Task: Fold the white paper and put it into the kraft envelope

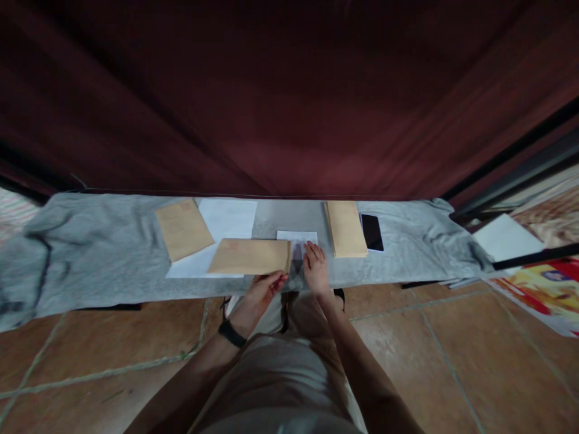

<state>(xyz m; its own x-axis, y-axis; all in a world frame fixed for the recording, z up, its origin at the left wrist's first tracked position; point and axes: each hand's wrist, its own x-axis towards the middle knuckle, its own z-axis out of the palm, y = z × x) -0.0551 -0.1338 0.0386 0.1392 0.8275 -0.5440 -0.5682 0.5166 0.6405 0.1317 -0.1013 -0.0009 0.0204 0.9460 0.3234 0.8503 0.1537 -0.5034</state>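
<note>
My left hand (266, 289), with a dark wristband behind it, pinches the lower right corner of a brown envelope (248, 256). The envelope lies sideways in front of me, with a faint reddish mark near its upper left and its open-looking end to the right. Just right of that end is a small white paper slip (297, 235), partly overlapped by the envelope. Over the slip's right part rests my right hand (317, 272), fingers stretched out and touching it.
Another brown envelope (183, 229) lies at the left, over large white sheets (230, 217). To the right stand stacked brown envelopes (347, 229) beside a dark phone (372, 232). A grey cloth (420, 241) covers the narrow table; a dark red curtain (280, 108) hangs behind.
</note>
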